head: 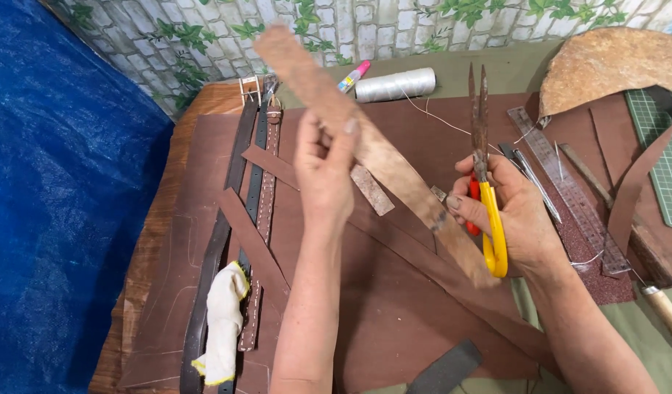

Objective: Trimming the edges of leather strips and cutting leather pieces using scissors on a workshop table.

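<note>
My left hand (pixel 323 169) is raised over the table and pinches a long tan leather strip (pixel 383 157) near its upper part. The strip slants from the upper left down to the lower right. My right hand (pixel 512 211) holds scissors (pixel 485 153) with yellow and red handles, blades pointing up and nearly closed. The fingers of that hand also touch the strip's lower part. Under both hands lies a large brown leather sheet (pixel 394 306).
Dark leather belts (pixel 252 197) and a white glove (pixel 223 321) lie at the left. A spool of white thread (pixel 394 84), a pink-capped tube (pixel 352 76), a metal ruler (pixel 565 186), a tan hide piece (pixel 613 66) and a green cutting mat (pixel 660 138) sit behind and right. Blue tarp (pixel 59 204) covers the left.
</note>
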